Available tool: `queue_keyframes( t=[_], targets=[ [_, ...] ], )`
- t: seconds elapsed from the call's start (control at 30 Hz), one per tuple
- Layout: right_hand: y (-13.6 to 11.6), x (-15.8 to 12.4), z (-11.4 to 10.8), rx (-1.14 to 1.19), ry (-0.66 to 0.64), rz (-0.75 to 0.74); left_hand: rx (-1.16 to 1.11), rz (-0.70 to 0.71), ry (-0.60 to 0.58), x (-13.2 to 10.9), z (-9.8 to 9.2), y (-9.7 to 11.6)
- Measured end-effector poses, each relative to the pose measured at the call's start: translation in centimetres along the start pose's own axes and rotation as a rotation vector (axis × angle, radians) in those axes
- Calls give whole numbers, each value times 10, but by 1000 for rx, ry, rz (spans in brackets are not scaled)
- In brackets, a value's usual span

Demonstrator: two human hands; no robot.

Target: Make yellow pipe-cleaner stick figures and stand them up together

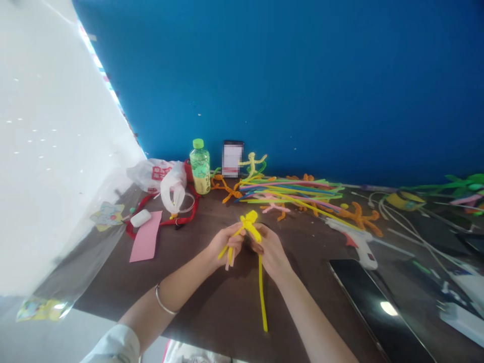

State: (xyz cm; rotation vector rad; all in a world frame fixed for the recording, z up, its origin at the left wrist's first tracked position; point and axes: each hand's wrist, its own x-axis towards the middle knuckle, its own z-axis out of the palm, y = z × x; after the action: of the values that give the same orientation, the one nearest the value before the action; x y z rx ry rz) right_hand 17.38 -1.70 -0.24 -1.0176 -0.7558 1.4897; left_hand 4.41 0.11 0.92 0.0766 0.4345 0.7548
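Observation:
Both hands meet over the middle of the dark brown table (212, 302). My left hand (226, 245) is closed in a pinch on a yellow pipe cleaner (250, 224), whose twisted loops stick up between the two hands. My right hand (270, 250) is closed on the same yellow pipe cleaner from the other side. One long yellow end (261, 292) hangs down toward me below the right hand, and shorter ends poke out under the left hand. A silver bracelet (163, 302) sits on my left wrist.
Behind the hands lie a heap of coloured pipe cleaners (291, 194), orange pipe-cleaner figures (359, 216), a green-capped bottle (200, 166) and a white plastic bag (166, 179). A pink card (145, 237) lies left. A white glue gun (359, 242) and a dark tablet (378, 307) lie right.

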Motion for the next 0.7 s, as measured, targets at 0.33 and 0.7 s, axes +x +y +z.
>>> queue_keyframes(
  t=[0.33,0.7],
  targets=[
    [2,-3,2,-79,-116,0,-19,-138,30,-2,-5,1],
    [13,-1,-2,-164,30,-140,485,330,206,14,-8,-13]
  ],
)
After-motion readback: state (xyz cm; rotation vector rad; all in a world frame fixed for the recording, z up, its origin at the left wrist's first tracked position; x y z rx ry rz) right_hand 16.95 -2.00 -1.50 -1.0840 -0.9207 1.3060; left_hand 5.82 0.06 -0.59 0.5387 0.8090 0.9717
